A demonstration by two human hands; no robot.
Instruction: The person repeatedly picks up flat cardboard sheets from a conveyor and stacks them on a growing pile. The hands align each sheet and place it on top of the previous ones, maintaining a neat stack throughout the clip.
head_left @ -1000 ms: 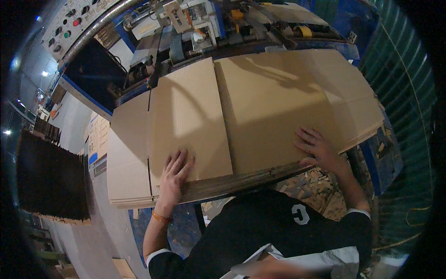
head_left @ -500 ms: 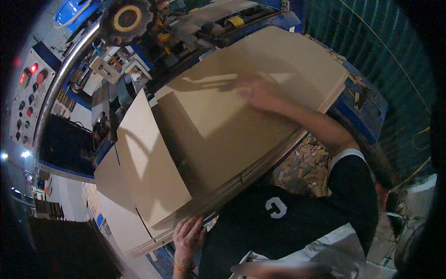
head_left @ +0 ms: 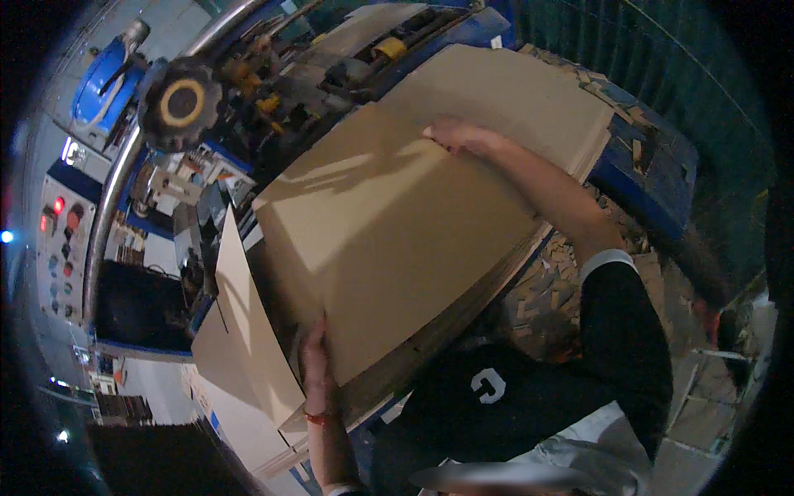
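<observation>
A brown cardboard sheet (head_left: 372, 240) lies on top of a stack of cardboard, partly lifted off it, with shadows across its face. My left hand (head_left: 316, 357) grips the sheet's near left edge, thumb over the top and most fingers hidden by the board. At its far right edge, my right hand (head_left: 456, 134) is closed on the sheet, its fingertips partly hidden. Just left of my left hand, a creased cardboard flap (head_left: 250, 318) stands tilted up. More stacked cardboard (head_left: 529, 91) shows beyond my right hand.
A machine with a black handwheel (head_left: 182, 103) stands at the far left, a curved metal rail (head_left: 107, 207) beside it. The control panel (head_left: 64, 248) has lit red lamps. Cardboard scraps (head_left: 538, 289) lie beneath the stack. A green corrugated wall (head_left: 662, 74) rises at right.
My left hand has moved up from the stack's near edge onto the sheet's left edge. My right hand has closed at the far right edge. The sheet has shifted left, and the view has turned slightly.
</observation>
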